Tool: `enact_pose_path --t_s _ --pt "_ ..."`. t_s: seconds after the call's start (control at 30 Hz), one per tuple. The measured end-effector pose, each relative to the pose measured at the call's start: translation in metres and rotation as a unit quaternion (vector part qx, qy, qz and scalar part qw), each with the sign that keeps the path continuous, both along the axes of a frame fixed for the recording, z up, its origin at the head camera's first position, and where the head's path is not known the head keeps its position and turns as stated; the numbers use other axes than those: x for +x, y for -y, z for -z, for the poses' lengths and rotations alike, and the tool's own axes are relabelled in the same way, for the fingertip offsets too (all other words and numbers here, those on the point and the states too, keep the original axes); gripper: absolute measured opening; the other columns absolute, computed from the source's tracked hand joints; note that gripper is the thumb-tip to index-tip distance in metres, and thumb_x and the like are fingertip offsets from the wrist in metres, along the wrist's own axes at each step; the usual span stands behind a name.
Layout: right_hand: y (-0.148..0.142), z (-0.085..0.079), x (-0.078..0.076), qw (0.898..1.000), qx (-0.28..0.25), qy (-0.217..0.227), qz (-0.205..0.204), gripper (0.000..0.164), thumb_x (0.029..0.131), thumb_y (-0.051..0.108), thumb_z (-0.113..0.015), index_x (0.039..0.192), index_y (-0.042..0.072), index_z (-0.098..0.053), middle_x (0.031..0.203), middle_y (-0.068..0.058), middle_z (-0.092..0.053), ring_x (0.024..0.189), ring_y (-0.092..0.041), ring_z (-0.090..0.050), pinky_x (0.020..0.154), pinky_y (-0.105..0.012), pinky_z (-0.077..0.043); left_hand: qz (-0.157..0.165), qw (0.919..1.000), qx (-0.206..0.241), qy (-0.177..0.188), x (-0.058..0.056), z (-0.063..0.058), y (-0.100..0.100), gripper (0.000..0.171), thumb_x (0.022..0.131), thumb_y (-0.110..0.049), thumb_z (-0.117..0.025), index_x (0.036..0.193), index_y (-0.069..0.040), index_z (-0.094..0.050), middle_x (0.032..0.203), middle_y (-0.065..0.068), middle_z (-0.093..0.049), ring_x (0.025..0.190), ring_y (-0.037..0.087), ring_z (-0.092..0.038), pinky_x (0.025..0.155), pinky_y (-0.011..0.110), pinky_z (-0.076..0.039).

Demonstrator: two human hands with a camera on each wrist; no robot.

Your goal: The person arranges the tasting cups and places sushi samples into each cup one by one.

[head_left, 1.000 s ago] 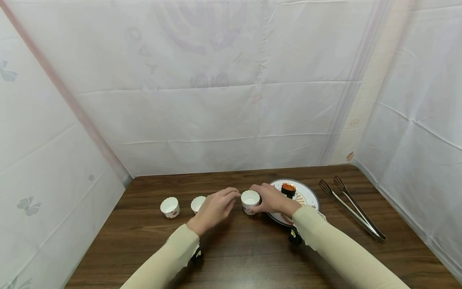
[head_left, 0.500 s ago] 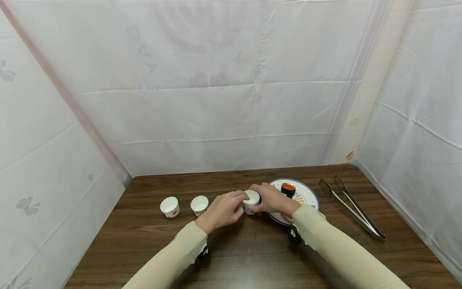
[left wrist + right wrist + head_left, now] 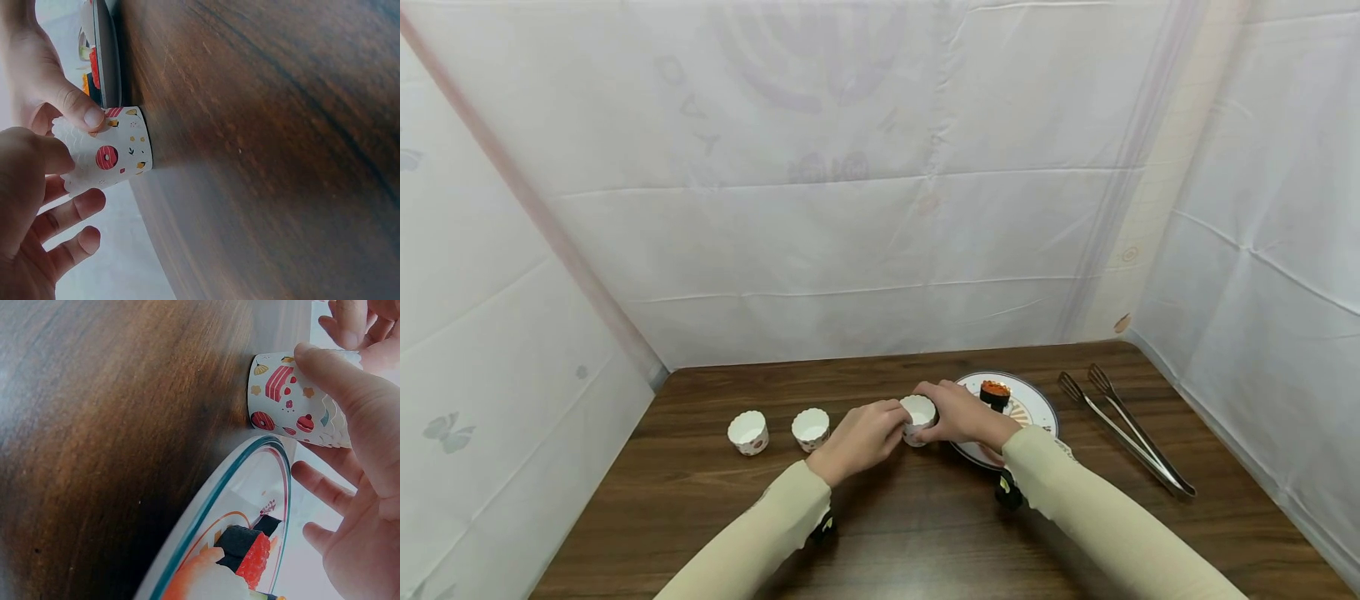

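A white paper baking cup [image 3: 918, 409] with a scalloped rim stands on the table between my hands. My right hand [image 3: 958, 414] grips its right side, thumb in front and fingers behind. My left hand [image 3: 862, 435] pinches the rim on the left. Up close in the left wrist view, the cup [image 3: 125, 147] shows a printed doughnut, and two of my left fingers stick out apart from it. In the right wrist view the cup [image 3: 284, 394] has cake prints. Two more baking cups, one far left [image 3: 748, 431] and one nearer [image 3: 810, 427], stand upright beyond my left hand.
Just right of the cup lies a round plate [image 3: 1039, 410], partly hidden by my right arm. On it are sushi pieces, including a seaweed roll [image 3: 996, 395] with orange topping. Metal tongs [image 3: 1131, 437] lie on the wooden table [image 3: 917, 533] farther right. Pale cloth hangs behind.
My left hand has moved right and come onto the cup's rim, uncovering the middle cup. The right hand keeps its grip on the cup. The head view has shifted slightly.
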State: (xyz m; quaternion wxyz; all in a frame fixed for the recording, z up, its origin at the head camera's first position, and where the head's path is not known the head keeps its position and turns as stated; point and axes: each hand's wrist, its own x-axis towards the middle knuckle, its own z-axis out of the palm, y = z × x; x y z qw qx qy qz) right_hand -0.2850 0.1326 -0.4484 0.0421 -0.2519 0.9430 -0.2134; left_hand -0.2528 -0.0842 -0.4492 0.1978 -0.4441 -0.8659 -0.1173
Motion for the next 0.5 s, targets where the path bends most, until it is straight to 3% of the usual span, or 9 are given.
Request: enact_pose_path --t_s 0.5 --pt "-0.0011 0.0010 -0.0005 1.000 -0.007 0.001 0.001 0.067 0.083 0.045 -0.086 0.138 0.019 -0.059 0.116 0.000 -0.063 0.099 -0.016 -0.055 0.085 -0.041 -0.049 -0.003 0.9999 -0.009 0.012 0.0016 -0.0025 0.0000 0.010 0.095 -0.006 -0.073 0.102 -0.012 -0.073 0.096 -0.002 -0.068 0.076 0.010 -0.064 0.064 0.026 -0.054"
